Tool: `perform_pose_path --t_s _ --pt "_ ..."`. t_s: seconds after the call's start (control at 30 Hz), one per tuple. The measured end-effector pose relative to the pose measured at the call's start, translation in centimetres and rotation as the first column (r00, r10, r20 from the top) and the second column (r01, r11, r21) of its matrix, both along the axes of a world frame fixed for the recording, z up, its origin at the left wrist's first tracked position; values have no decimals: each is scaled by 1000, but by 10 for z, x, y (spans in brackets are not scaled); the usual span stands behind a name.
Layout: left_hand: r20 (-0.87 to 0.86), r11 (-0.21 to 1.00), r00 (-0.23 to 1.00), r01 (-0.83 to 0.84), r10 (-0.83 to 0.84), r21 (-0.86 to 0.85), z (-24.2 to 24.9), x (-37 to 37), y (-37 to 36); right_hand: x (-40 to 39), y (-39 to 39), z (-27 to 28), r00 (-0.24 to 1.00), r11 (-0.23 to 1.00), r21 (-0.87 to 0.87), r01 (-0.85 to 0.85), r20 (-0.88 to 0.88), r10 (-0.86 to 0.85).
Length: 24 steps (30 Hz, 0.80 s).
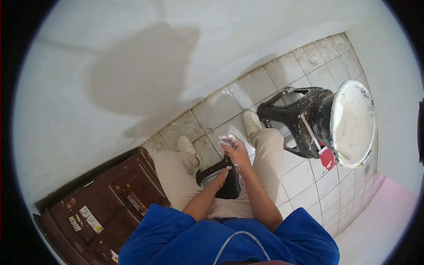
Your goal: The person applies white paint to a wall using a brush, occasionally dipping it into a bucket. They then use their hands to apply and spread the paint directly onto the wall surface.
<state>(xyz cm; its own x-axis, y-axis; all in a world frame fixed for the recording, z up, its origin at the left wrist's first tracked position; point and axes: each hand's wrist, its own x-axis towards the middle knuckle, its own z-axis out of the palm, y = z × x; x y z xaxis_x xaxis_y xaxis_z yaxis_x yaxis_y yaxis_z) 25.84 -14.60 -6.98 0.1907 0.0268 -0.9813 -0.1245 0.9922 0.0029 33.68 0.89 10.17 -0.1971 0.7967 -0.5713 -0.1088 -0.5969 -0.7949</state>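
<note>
My right hand (237,154) is raised between my knees, its fingers bent round a white-smeared bit that I cannot make out. White paste coats the fingertips. Just below it, my left hand (220,179) shows edge-on, with fingers stretched out and white specks at the tips; I see nothing held in it. Beneath the hands is part of a black plastic stool (229,190) between my legs. To the right, a black bucket (321,112) with white paste inside is tilted in view by a second black stool (282,112). Beside the bucket is a red-bladed scraper (327,158) with a pale handle.
A white wall (212,35) runs along the far side, carrying a large shadow. White-spattered floor tiles (254,86) lie before it. At lower left is a dark brown wooden panel (115,216) with stickers. A pink surface (388,212) stands at lower right.
</note>
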Motion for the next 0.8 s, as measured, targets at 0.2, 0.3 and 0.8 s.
perform_pose_path --t_s 0.2,0.3,0.8 --pt "216 971 970 -148 107 186 10 26 58 28 68 -3 970 979 -158 127 -189 -156" --pt "169 807 973 25 -155 590 -9 30 77 31 84 -11 986 989 -133 60 -145 -79" --pt "-320 723 940 302 -118 621 -3 30 102 138 47 70 974 918 393 60 -222 31"
